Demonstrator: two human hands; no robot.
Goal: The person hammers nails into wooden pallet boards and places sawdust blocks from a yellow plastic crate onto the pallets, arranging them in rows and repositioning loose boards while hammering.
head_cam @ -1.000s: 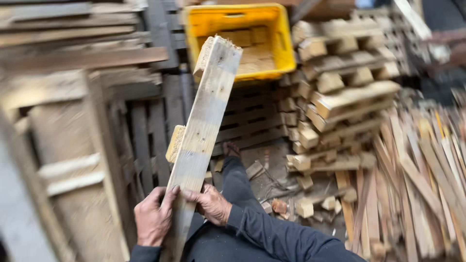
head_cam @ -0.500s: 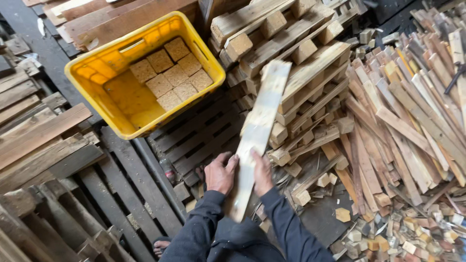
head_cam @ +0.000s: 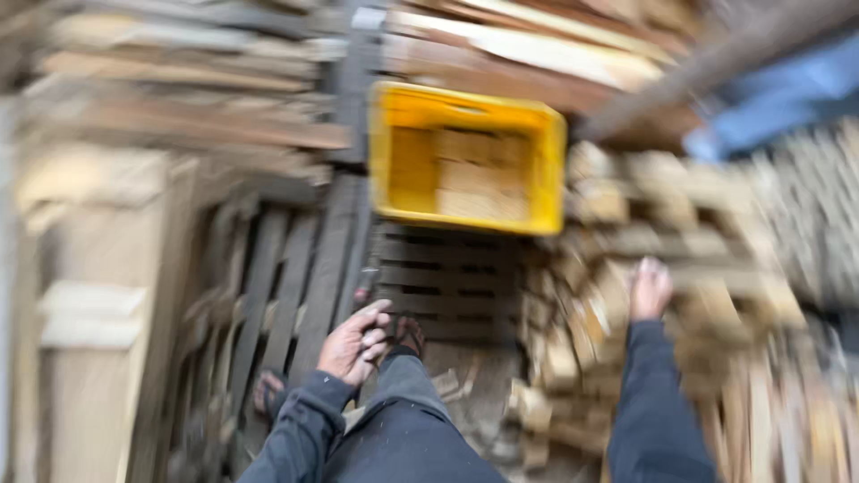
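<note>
Below the yellow crate [head_cam: 467, 159], the left hand [head_cam: 356, 343] hung loosely curled, empty; the right hand [head_cam: 650, 288] reached onto stacked wood [head_cam: 617, 241], its grip blurred beyond telling.

Dark pallet floor [head_cam: 447, 277], yellow crate [head_cam: 465, 156], stacked wood [head_cam: 626, 233]

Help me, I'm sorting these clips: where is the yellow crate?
In the head view, the yellow crate sits upper centre, on dark slatted pallets, left of the stacked wood.

Single head-worn view, steeply downward over a yellow crate [head_cam: 465, 156], motion-blurred.
</note>
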